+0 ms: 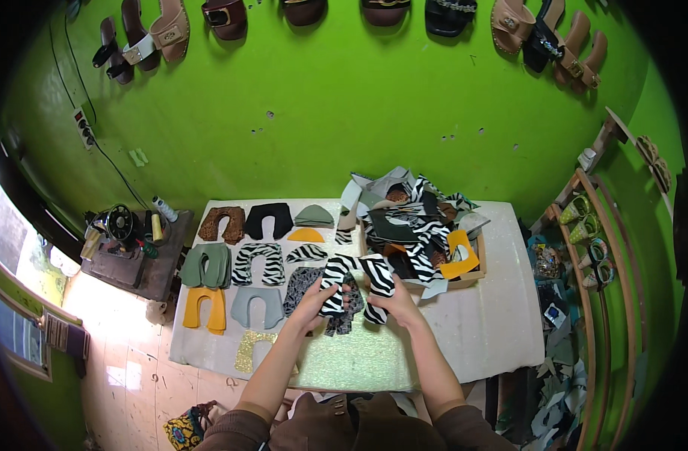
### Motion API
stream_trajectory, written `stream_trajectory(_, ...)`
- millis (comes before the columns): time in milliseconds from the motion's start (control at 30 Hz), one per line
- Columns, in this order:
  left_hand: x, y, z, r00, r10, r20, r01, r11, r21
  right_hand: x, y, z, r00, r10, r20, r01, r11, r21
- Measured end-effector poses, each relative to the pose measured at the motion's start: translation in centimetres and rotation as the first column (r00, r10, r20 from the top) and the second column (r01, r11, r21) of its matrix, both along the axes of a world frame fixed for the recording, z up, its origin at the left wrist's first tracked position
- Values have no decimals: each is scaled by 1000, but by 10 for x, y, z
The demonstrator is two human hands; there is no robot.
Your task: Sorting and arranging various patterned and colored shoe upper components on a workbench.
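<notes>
A zebra-print material cutout [379,276], seemingly U-shaped, is held up over the front middle of the table. My left hand [311,307] is closed on its left leg, and my right hand [401,304] grips the right leg. I cannot tell whether it is one piece or several stacked together. Beneath it lie grey-and-black patterned pieces [302,289], partly hidden by my hands. To the left, another zebra-print U-shaped piece [258,255] lies flat beside a green U-shaped stack [208,266]. A light grey U-shaped piece [257,299] and yellow ones [202,301] are nearer.
A wooden box [470,281] heaped with scraps [404,225] stands at the back right of the table [502,323]. Brown [214,225] and black [270,210] U-shaped pieces lie back left. A sewing machine [120,225] stands left; a wooden rack [603,301] with sandals is right.
</notes>
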State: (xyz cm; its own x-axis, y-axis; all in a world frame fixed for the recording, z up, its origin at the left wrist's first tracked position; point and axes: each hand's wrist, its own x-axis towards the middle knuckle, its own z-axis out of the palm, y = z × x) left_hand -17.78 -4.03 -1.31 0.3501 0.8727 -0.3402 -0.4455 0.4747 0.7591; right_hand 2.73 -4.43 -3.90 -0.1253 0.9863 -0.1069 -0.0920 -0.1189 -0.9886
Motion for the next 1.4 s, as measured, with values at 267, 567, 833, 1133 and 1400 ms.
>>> stream_trajectory(267,-77,-19,-23,994,1,-110,-6,999,-44,-65,-13,-20,954,-100,281,76,993,93)
stream_trajectory(567,-141,-31,-55,997,26,-78,-34,994,-108,-145,-1,-49,981,6,193,32,980,-196)
stream_trajectory(833,-199,-14,-70,965,253,-64,-257,964,-64,-229,4,-48,692,-92,716,-51,983,177)
stream_trajectory(1133,-228,19,-70,936,297,-191,-309,950,-38,-262,41,-39,595,-62,801,-59,991,120)
stream_trajectory(1400,-236,57,-126,610,546,-574,-381,837,392,-282,64,-47,614,-135,778,-5,985,174)
